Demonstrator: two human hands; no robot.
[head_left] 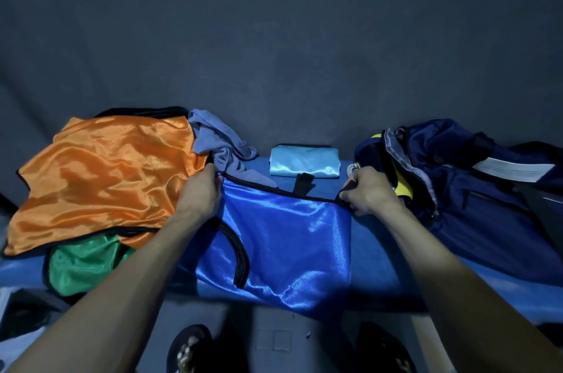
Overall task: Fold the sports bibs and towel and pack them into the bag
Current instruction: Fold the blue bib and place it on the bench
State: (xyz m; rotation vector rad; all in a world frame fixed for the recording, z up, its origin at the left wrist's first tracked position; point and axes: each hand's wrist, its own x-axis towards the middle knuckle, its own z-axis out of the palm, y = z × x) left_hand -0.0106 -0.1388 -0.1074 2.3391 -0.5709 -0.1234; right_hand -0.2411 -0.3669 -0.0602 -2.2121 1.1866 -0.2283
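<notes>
A shiny royal-blue bib (283,244) with black trim lies spread in front of me on the blue surface (384,257). My left hand (202,193) pinches its far left corner. My right hand (367,191) grips its far right corner. An orange bib (103,177) lies crumpled at the left, with a green bib (82,263) partly under it. A grey-blue towel (216,141) is bunched behind my left hand. A folded light-blue bib (304,163) sits at the back centre. The open navy bag (457,184) lies at the right, something yellow (402,187) showing inside.
A dark grey backdrop (274,37) rises behind the surface. My feet in sandals (189,348) stand on the floor below the front edge. Dark clutter (21,314) sits at the lower left.
</notes>
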